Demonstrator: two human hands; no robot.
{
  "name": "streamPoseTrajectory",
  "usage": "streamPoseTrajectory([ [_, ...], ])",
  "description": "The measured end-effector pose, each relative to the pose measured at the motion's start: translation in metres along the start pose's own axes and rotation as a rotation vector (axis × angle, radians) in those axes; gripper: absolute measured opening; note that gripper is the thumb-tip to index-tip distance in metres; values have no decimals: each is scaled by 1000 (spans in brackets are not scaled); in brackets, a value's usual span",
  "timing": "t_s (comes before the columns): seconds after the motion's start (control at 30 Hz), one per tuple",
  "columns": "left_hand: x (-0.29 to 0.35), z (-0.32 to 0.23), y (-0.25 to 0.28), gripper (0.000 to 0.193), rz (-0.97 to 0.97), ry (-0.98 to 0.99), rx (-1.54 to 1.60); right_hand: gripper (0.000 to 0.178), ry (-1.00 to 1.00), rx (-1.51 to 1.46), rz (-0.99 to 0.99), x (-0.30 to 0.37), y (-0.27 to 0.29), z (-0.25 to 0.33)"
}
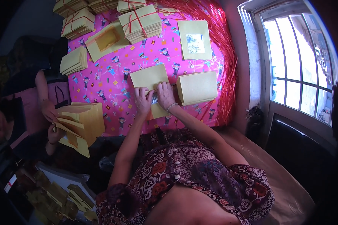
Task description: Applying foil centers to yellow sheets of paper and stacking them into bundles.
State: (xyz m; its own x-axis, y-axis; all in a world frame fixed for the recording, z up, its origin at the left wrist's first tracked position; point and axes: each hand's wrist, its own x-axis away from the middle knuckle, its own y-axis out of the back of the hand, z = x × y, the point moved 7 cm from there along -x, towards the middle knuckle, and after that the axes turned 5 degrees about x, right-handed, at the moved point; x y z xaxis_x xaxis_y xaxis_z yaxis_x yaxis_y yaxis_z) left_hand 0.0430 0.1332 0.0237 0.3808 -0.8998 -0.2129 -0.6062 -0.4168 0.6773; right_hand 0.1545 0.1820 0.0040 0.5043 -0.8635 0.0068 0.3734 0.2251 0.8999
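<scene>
A sheet of yellow paper [150, 75] lies before me on the pink printed tablecloth [116, 80], a silvery patch partly showing on it. My left hand [143, 100] rests on the sheet with its fingers bent, the thumb toward the middle. Close beside it, my right hand [166, 96], a beaded bracelet at the wrist, grips the paper with curled fingers. Both hands seem to pinch a fold in the sheet; the fingertips partly hide it. Just right of my right hand sits a thick stack of yellow paper [197, 87].
Farther back are a sheet with a silver square [194, 28], one with an orange-gold square [101, 44], and bundles tied with red string [141, 24]. Red shiny strands [227, 71] hang along the table's right edge. At left, another person's hands [49, 110] handle yellow sheets [90, 120].
</scene>
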Motion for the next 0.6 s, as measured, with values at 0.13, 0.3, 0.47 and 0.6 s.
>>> streamPoseTrajectory([
  [0.13, -2, -9, -1, 27, -6, -60, -23, 15, -1, 19, -68, 2, 7, 0],
  [0.3, 4, -5, -1, 26, -44, -62, -92, 13, 18, -35, -72, 5, 15, 6],
  [0.47, 4, -19, -4, 22, -45, -51, -242, 16, 1, -82, -107, 4, 24, 6],
  [0.6, 2, -15, 6, 18, -35, -53, -213, 19, 61, -89, -92, 3, 21, 6],
])
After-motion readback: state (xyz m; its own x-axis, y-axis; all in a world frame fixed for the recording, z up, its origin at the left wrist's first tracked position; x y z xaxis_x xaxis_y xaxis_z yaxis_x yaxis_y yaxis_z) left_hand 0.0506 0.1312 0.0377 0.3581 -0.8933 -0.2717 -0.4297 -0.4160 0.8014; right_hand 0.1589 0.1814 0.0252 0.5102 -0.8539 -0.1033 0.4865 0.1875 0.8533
